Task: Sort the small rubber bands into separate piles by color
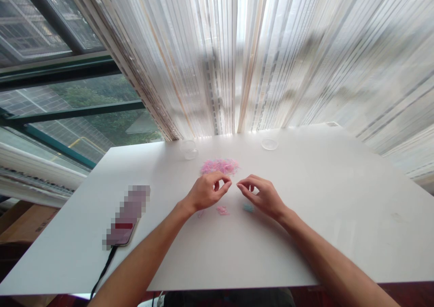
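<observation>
Thumb and fingers of my left hand (pixel 207 191) are pinched together just in front of a loose heap of thin pink and pale bluish strands (pixel 219 166). My right hand (pixel 262 194) makes a similar pinch, its fingertips a short gap away from the left ones. What either pinch holds, if anything, is too small to make out. Below the left hand lies a small pink pile (pixel 222 210), with a few faint pink strands (pixel 201 214) to its left. A small teal pile (pixel 248 207) rests under the right hand.
A clear round container (pixel 189 149) and a clear round lid or dish (pixel 270 144) stand at the back of the white table (pixel 339 216). At the left lies a pixelated phone (pixel 127 219) with a black cable (pixel 103 271). Striped sheer curtains (pixel 230 72) hang behind the table.
</observation>
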The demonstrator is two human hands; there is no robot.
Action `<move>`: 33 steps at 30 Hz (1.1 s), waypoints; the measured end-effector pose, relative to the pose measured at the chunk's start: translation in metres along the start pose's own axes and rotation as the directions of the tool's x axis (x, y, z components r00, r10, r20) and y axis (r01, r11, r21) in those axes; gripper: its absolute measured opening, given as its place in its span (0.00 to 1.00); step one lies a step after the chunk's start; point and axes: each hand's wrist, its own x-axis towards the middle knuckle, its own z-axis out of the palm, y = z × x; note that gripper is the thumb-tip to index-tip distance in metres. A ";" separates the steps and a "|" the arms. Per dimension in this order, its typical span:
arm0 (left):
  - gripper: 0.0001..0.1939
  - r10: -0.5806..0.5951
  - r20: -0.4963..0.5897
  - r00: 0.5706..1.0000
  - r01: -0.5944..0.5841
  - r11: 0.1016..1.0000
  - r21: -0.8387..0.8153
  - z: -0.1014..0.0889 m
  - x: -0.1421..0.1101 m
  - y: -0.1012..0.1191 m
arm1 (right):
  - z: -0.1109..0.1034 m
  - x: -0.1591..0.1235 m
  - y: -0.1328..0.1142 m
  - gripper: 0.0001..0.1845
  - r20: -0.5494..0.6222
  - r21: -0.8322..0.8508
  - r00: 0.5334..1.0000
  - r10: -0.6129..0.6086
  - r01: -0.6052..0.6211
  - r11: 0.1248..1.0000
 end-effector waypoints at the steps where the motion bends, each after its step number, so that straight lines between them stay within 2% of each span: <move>1: 0.08 -0.001 0.006 1.000 0.001 1.000 0.006 0.000 0.000 0.000 | 0.000 0.000 0.000 0.12 0.003 0.003 1.000 0.000 0.000 1.000; 9: 0.07 -0.041 0.073 0.996 0.038 0.998 0.050 -0.001 -0.005 0.003 | 0.002 -0.002 -0.001 0.08 0.026 0.017 1.000 -0.013 0.013 1.000; 14: 0.08 -0.061 0.123 0.990 0.060 0.998 0.018 -0.003 -0.013 0.004 | 0.001 -0.003 -0.003 0.07 0.033 0.017 0.999 -0.030 0.029 0.999; 18: 0.12 -0.061 0.108 0.992 0.062 0.998 -0.009 -0.001 -0.019 0.006 | 0.002 -0.003 -0.005 0.07 0.046 0.019 0.998 -0.039 0.039 0.999; 25: 0.06 0.012 0.036 0.999 -0.012 1.000 0.017 0.005 -0.024 0.007 | 0.003 -0.005 -0.007 0.05 0.072 0.037 0.995 -0.074 0.071 0.997; 33: 0.05 0.007 0.013 1.000 -0.007 0.999 0.042 0.008 -0.029 0.004 | 0.004 -0.006 -0.007 0.04 0.091 0.052 0.993 -0.072 0.067 0.996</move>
